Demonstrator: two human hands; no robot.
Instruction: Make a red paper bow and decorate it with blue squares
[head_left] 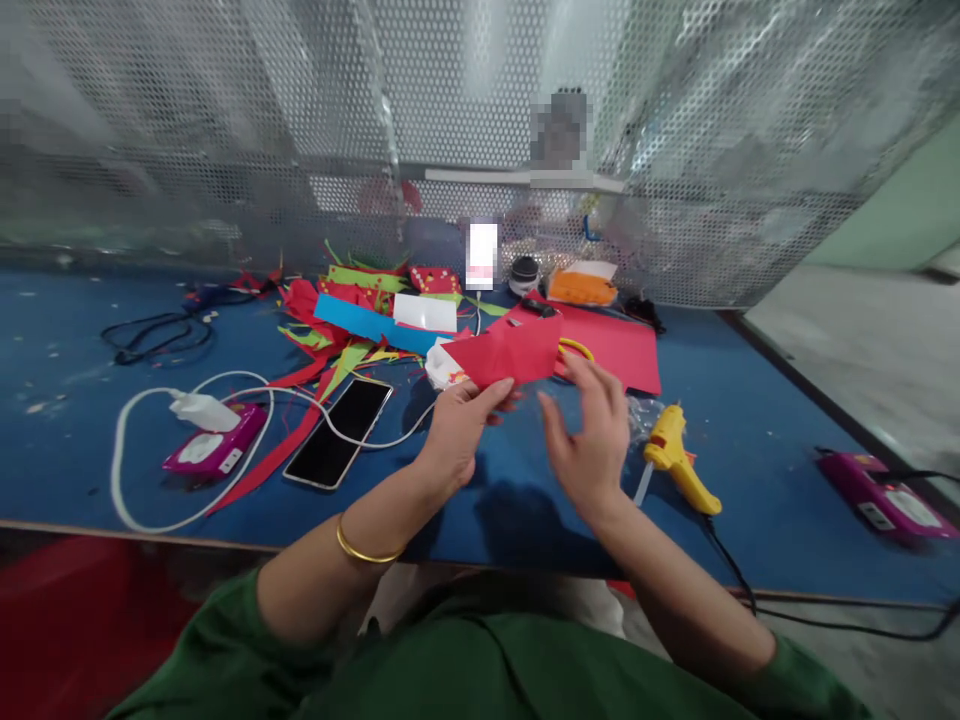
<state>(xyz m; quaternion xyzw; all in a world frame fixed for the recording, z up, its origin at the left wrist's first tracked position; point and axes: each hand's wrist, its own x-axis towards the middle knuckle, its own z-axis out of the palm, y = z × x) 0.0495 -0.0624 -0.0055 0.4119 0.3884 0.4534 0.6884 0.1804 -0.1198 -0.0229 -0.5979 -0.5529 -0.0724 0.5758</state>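
A folded piece of red paper is pinched at its lower edge by my left hand, thumb on top. It is held above the blue table. To its right, my right hand is raised with thumb and fingers apart, close to the paper's right end, and holds nothing. Behind that hand show yellow scissor-like handles, partly hidden. A larger red sheet lies flat beyond. On the right of my right hand rests a yellow hot glue gun with a glue stick in its back.
Red and green paper scraps and a blue strip are heaped at the back left. A phone lies beneath a white cable, beside a purple power strip. Another purple power strip is at far right. Perforated metal walls the back.
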